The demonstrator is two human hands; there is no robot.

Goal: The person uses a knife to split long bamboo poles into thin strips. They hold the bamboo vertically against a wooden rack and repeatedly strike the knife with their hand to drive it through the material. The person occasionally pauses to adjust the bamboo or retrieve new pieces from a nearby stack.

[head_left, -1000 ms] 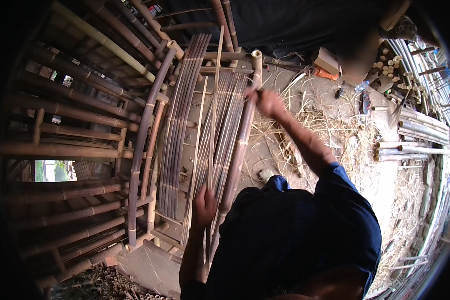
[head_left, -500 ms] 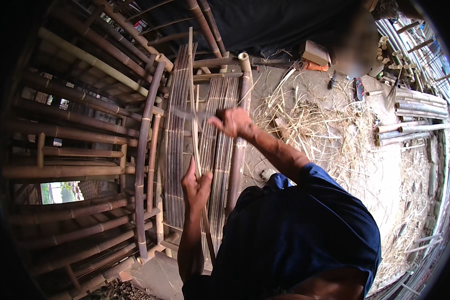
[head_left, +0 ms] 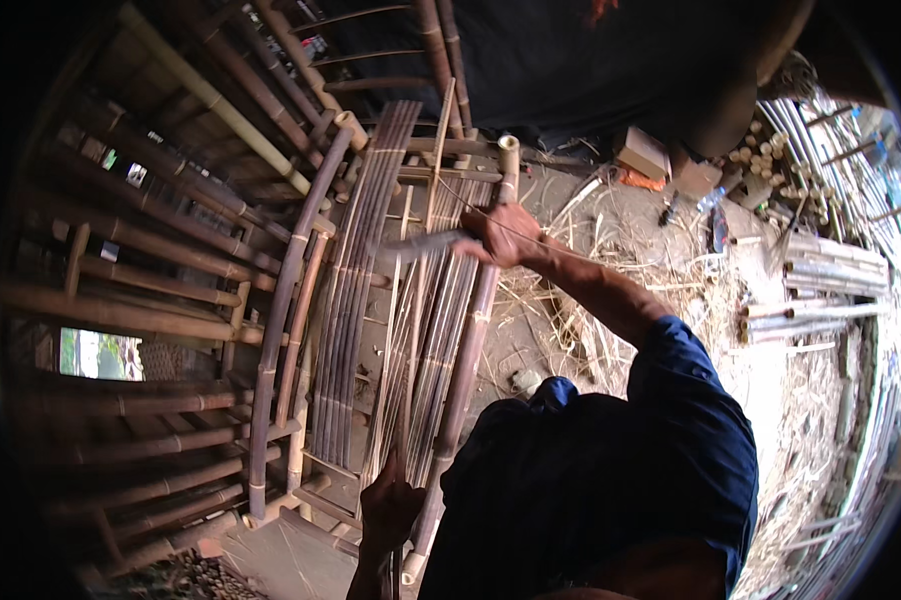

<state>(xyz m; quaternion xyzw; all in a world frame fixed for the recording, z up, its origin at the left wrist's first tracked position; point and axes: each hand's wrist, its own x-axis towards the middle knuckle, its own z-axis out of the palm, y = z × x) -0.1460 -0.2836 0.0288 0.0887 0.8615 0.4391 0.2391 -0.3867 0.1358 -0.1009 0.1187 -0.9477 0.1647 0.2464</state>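
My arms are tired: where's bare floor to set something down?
Mostly bare: the floor patch between the near end of the bamboo frame and cut bamboo pieces. Crowded: the frame, laid with slats, and floor on its right, strewn with shavings.

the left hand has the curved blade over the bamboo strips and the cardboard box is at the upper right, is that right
Not quite: the head view shows the curved blade in the right hand; the left hand grips a long strip. The blade is indeed over the bamboo strips, and the cardboard box is at the upper right.
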